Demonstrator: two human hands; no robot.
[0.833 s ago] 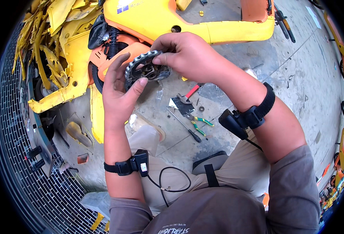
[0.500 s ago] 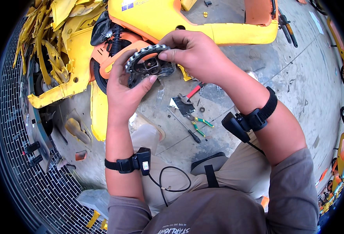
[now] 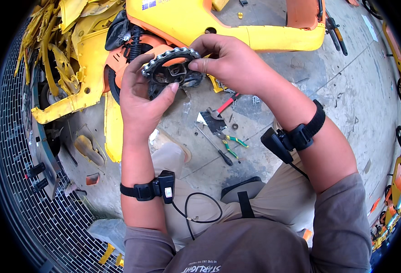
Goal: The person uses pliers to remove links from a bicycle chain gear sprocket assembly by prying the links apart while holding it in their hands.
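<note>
Between my two hands I hold up a round sprocket [image 3: 165, 58], a dark ring with shiny, chain-like links around its rim. My left hand [image 3: 141, 107] grips its left and lower edge, the thumb against the near side and the fingers behind. At the upper right edge, my right hand [image 3: 228, 57] pinches it between thumb and fingers. The ring is tilted. Dark and metal parts show through and behind its middle, and I cannot tell which belong to it.
A yellow and orange scooter body [image 3: 177, 22] lies ahead, a black shock absorber [image 3: 135, 43] beside it. On the concrete floor are a red-handled hammer [image 3: 223, 107], green-handled pliers [image 3: 230, 141] and a screwdriver [image 3: 216, 146]. Broken yellow panels [image 3: 68, 68] are heaped at left.
The sprocket has shifted slightly left and tipped, so its rim looks flatter. My left hand has moved a little left with it. Both hands keep their hold.
</note>
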